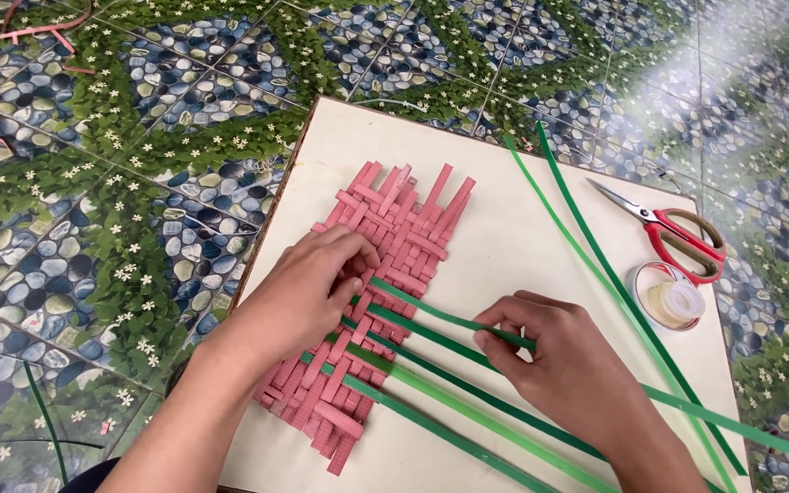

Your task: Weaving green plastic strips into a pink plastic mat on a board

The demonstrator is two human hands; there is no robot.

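Pink woven mat [385, 274] under left hand [308, 292]; right hand [559, 361] pinches green strip [431, 315].

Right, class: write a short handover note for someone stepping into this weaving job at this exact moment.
Left hand: flat on the pink woven mat, pressing it to the white board.
Right hand: pinching one green strip beside the mat.
Things: several green strips cross the mat's lower half; two loose long green strips lie to the right; red-handled scissors and a tape roll sit at the board's right edge.
Done: a few green strips threaded in.
Left: the upper part of the mat has no green yet.
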